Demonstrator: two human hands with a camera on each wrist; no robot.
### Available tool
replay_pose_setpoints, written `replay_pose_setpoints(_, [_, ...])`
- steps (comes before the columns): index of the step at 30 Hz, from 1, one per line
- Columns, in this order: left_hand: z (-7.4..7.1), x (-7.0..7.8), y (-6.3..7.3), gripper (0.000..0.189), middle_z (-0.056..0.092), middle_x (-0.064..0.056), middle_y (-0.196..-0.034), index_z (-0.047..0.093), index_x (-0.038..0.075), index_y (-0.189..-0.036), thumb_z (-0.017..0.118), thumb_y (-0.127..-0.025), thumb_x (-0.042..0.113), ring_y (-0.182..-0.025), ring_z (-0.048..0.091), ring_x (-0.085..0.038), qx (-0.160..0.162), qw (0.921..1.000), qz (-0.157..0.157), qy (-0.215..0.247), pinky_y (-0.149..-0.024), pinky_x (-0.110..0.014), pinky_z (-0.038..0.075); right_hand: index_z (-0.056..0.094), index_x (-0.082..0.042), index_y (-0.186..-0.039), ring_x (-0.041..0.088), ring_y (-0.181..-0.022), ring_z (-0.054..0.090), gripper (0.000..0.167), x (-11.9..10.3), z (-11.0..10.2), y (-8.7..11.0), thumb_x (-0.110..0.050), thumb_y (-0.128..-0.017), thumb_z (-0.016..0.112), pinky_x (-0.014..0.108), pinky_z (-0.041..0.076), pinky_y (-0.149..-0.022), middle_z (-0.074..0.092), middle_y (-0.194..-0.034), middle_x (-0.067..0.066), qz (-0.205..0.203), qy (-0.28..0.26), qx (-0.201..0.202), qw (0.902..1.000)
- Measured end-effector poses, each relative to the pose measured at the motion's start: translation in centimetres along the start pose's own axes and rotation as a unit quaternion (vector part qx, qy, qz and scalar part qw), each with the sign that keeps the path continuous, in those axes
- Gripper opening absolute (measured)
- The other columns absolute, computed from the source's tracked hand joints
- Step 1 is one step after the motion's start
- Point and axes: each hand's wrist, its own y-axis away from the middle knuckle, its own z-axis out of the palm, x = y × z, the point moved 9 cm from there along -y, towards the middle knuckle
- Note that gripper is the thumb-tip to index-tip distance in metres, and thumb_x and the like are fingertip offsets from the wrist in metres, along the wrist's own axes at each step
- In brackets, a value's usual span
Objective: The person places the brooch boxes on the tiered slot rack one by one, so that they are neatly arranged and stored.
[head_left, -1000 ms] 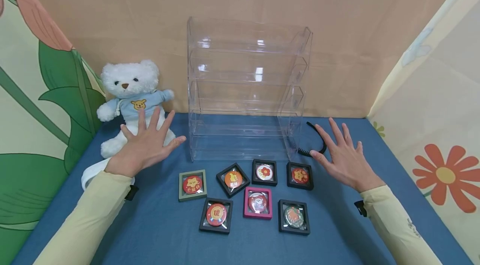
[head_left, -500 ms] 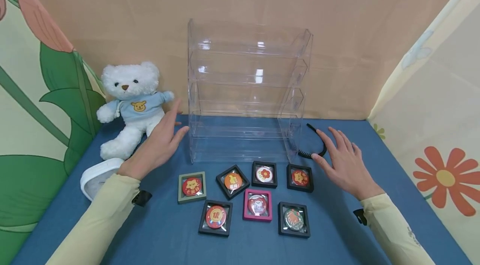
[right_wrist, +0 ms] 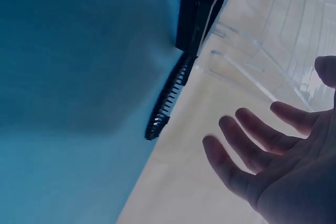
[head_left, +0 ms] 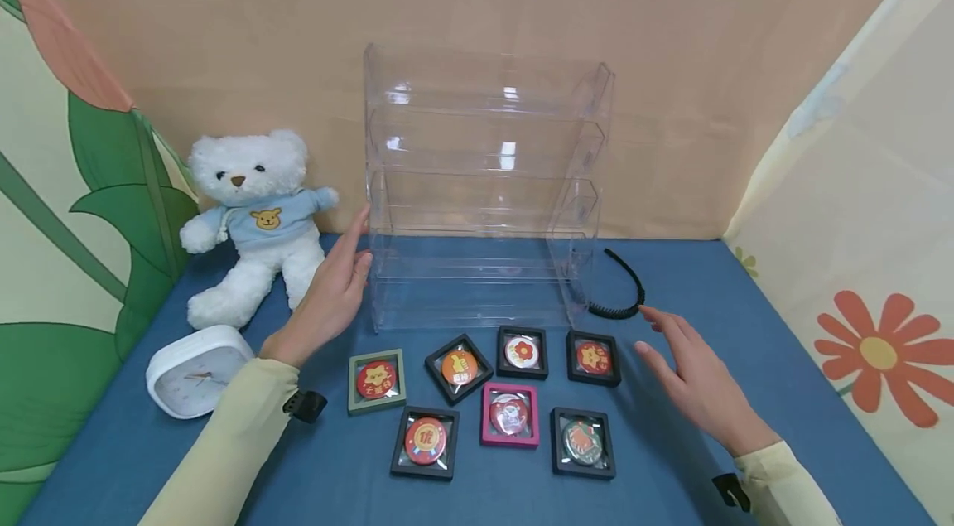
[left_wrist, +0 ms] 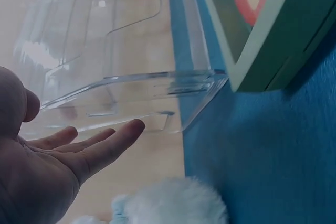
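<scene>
Left hand (head_left: 324, 298) by the side of the clear tiered display rack (head_left: 484, 153), fingers extended, nothing gripped; through such clear plastic I can't tell if the tips touch. My right hand (head_left: 704, 381) hangs loose, holding nothing, near the black toothed headband (head_left: 617, 314). Rack upright behind the framed badges (head_left: 510, 415). Step, I judge: approaching the rack; moving it would call for firm side contact. Since half a second ago: left fingers closer, right hand drawn back, more white clock (head_left: 197, 377) showing.

The head camera looks forward and down at the blue cloth-covered table (head_left: 313, 476) from higher up. Each wrist view is tipped sideways, peeking closely past the left hand (left_wrist: 47, 166) or right hand (right_wrist: 286, 177). All three views share the clear plastic shelf rack (head_left: 477, 269).
</scene>
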Motion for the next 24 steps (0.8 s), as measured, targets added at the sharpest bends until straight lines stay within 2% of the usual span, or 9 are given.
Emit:
replay_pose_setpoints(3, [0.3,-0.3,-0.1,0.067,0.028,-0.021,-0.161,0.002,0.029,-0.165,0.036,-0.111,0.009,-0.137,0.039,-0.040,0.009,0.9999,-0.004,-0.006,-0.099,-0.060,0.038,0.041,-0.004,-0.152,0.034,-0.116,0.053,0.063,0.5,0.1,1.0,-0.045,-0.105,0.053,0.058,0.050,-0.086,0.051,-0.139,0.016,0.017,-0.008,-0.012,0.9997])
replay_pose_setpoints(5, [0.3,-0.4,0.0,0.067,0.030,-0.022,-0.159,0.002,0.031,-0.164,0.036,-0.111,0.010,-0.132,0.043,-0.040,0.015,0.9998,-0.008,-0.008,-0.096,-0.059,0.039,0.041,-0.004,-0.151,0.032,-0.112,0.055,0.063,0.9,0.2,1.5,-0.043,-0.104,0.056,0.054,0.052,-0.082,0.053,-0.135,0.016,0.026,-0.009,-0.018,0.9995])
replay_pose_setpoints(8, [0.4,-0.5,0.1,0.066,0.032,-0.023,-0.158,0.001,0.033,-0.164,0.035,-0.111,0.012,-0.108,0.058,-0.037,0.018,0.9998,-0.007,-0.005,-0.086,-0.055,0.045,0.042,-0.004,-0.150,0.029,-0.106,0.057,0.061,1.5,0.3,2.1,-0.039,-0.103,0.060,0.049,0.053,-0.078,0.057,-0.129,0.016,0.035,-0.012,-0.025,0.9990])
replay_pose_setpoints(12, [0.4,-0.6,0.0,0.066,0.033,-0.023,-0.157,0.002,0.033,-0.164,0.035,-0.111,0.010,-0.078,0.063,-0.030,0.019,0.9998,-0.011,0.002,-0.076,-0.049,0.049,0.047,-0.004,-0.147,0.024,-0.101,0.060,0.060,2.5,1.0,2.5,-0.036,-0.100,0.066,0.039,0.054,-0.072,0.061,-0.123,0.013,0.051,-0.028,-0.054,0.9969])
replay_pose_setpoints(18, [0.3,-0.9,0.3,0.067,0.035,-0.024,-0.156,0.005,0.033,-0.164,0.036,-0.111,0.008,-0.078,0.065,-0.031,0.024,0.9992,-0.032,0.008,-0.077,-0.051,0.051,0.050,-0.007,-0.145,0.017,-0.096,0.061,0.060,3.8,3.0,2.1,-0.035,-0.096,0.072,0.033,0.053,-0.071,0.063,-0.120,0.006,0.075,-0.085,-0.120,0.9863])
replay_pose_setpoints(24, [0.4,-0.8,0.1,0.067,0.036,-0.025,-0.155,0.006,0.032,-0.165,0.036,-0.110,0.007,-0.076,0.065,-0.029,0.026,0.9993,-0.024,0.007,-0.076,-0.051,0.051,0.051,-0.007,-0.145,0.018,-0.092,0.058,0.068,4.3,3.9,0.7,-0.038,-0.091,0.078,0.034,0.048,-0.067,0.063,-0.119,0.006,0.062,-0.095,-0.133,0.9846])
